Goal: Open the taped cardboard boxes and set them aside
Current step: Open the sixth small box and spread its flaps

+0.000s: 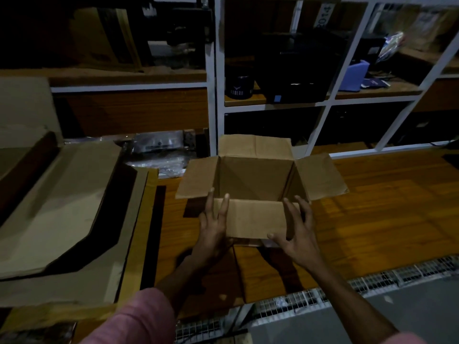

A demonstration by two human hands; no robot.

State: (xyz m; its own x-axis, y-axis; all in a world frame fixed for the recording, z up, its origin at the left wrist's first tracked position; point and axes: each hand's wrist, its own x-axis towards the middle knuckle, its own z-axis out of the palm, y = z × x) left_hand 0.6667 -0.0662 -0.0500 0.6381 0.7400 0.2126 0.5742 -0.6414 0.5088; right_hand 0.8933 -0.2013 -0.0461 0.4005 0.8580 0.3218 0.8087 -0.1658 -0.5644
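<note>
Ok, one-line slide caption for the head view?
Both hands, left hand and right hand, press the near flap of an open cardboard box on a wooden table.

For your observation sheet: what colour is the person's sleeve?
Pink, on the left sleeve; the head view, the only one, shows it.

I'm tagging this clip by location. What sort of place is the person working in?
Probably a storeroom or stockroom, dimly lit. White-framed shelving holds dark boxes and gear, flattened cardboard is piled on the left, and an opened cardboard box sits on a wooden table between the left hand and right hand.
</note>
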